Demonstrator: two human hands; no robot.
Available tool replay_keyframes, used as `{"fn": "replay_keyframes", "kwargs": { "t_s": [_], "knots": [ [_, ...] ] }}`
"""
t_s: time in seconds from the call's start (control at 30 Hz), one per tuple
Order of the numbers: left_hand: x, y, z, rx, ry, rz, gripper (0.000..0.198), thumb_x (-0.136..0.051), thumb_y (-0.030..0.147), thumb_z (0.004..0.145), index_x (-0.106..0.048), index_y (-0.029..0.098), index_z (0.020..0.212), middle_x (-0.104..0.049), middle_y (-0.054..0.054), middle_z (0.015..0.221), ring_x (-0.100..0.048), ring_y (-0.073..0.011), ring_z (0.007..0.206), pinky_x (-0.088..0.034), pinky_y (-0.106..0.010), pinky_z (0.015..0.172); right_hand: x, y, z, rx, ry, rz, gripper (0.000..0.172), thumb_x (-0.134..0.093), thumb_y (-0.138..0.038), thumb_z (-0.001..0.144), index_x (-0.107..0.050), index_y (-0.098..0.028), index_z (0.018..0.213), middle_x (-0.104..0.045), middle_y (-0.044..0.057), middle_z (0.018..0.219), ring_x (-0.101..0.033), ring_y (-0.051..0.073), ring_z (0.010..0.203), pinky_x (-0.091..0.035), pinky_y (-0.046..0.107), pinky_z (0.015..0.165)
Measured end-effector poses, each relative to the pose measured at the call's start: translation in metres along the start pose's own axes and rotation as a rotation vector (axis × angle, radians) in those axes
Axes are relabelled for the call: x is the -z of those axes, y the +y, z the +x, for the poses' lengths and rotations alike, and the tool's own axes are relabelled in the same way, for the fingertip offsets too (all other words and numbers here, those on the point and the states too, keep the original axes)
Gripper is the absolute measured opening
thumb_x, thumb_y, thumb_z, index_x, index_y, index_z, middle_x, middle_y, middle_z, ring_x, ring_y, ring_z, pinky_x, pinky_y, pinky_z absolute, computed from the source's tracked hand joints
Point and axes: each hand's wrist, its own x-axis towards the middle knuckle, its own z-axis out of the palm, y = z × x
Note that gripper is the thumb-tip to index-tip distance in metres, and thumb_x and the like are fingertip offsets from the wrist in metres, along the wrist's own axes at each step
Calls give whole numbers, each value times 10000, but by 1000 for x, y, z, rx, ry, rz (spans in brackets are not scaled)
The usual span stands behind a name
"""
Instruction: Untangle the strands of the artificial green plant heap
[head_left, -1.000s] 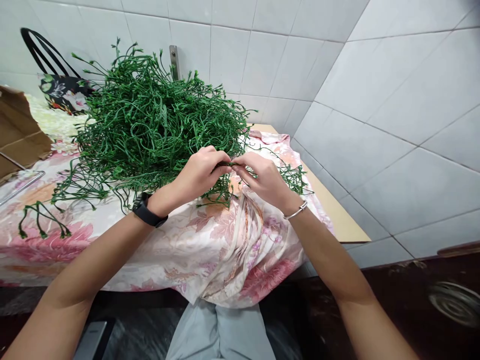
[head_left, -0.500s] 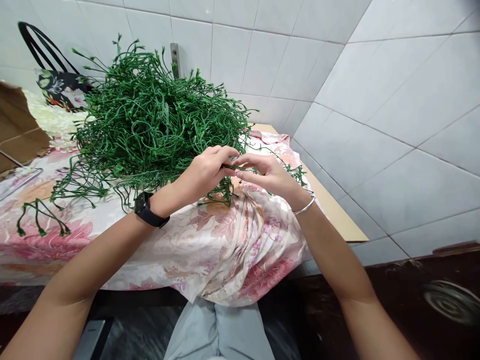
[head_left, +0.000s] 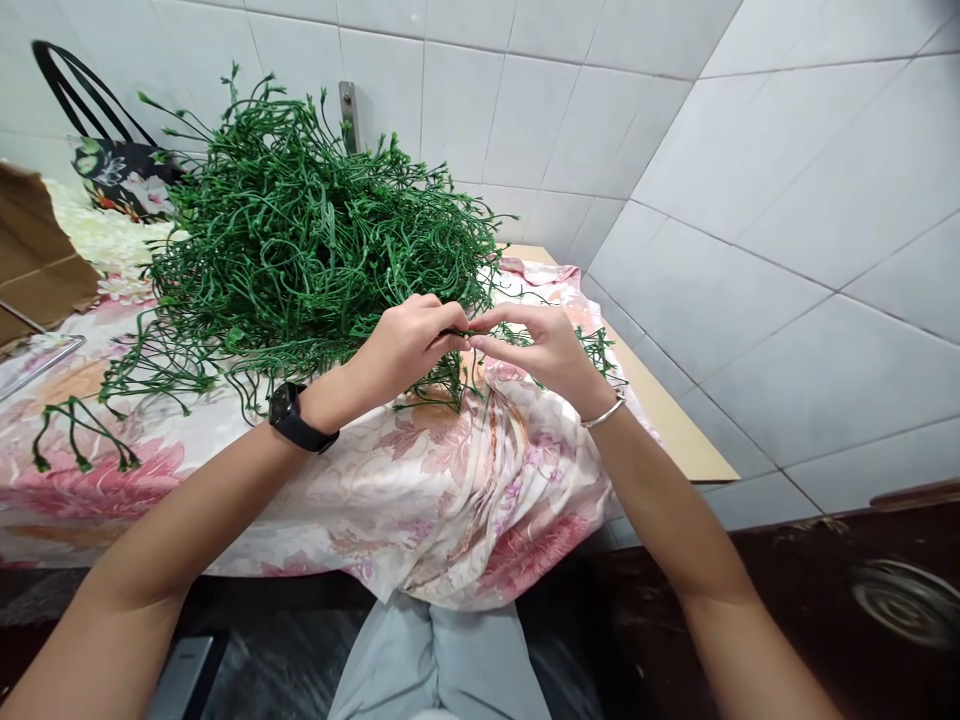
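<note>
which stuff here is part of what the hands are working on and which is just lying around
In hand:
- left hand and right hand, pinching one green stem between their fingertips
- big heap of green stems right behind them
- loose sprigs by the right hand

Lying about:
- floral cloth
- cardboard
- dark flowered bag
- stray sprig at far left

white tiled walls (head_left: 750,150), floral-clothed table (head_left: 679,425)

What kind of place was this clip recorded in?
Probably a home workspace used for hand assembly, not a factory line. White wall tiles close in a corner, a floral cloth covers the table, and a heap of green plastic stems sits on it. Both hands pinch one green stem together.
</note>
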Motion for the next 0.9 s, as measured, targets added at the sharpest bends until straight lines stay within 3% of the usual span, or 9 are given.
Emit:
{"fn": "replay_keyframes", "kwargs": {
  "t_s": [0.13,0.27,0.4,0.53,0.9],
  "knots": [
    [-3,-3,-1,-98,17,67,100,-547,197,829,-618,131,804,-621,-33,680,-525,-144,684,-414,-234,638,-4,2,-1,44,19,-104,118,-602,-261,761,-638,-153,792,-662,20,756,-595,120,703,-449,267,668],
    [-6,-2,-2,-205,-113,142,197,-427,178,887,-611,107,887,-612,-62,750,-470,-170,725,-405,-289,705,-10,4,-1,86,23,-320,41,-556,-196,722,-562,-156,716,-602,11,690,-527,122,662,-407,277,672],
    [-6,2,-2,-237,-210,177,230,-376,171,902,-581,79,947,-583,-81,812,-428,-182,758,-383,-310,713,-15,5,0,78,-1,-412,87,-507,-209,712,-470,-176,640,-515,-6,609,-437,110,593,-358,271,635],
    [-3,6,1,-232,-186,206,261,-338,194,915,-576,97,865,-565,-72,767,-408,-176,722,-366,-310,678,-17,3,1,92,29,-445,184,-484,-220,725,-372,-192,582,-418,-25,550,-359,99,555,-318,261,599],
    [-5,6,-1,-133,-71,233,262,-331,200,907,-529,137,748,-569,-76,717,-425,-182,698,-382,-313,664,-24,-4,-1,126,103,-431,178,-451,-203,792,-386,-193,627,-385,-25,578,-357,100,554,-296,255,563]
  ]
}}
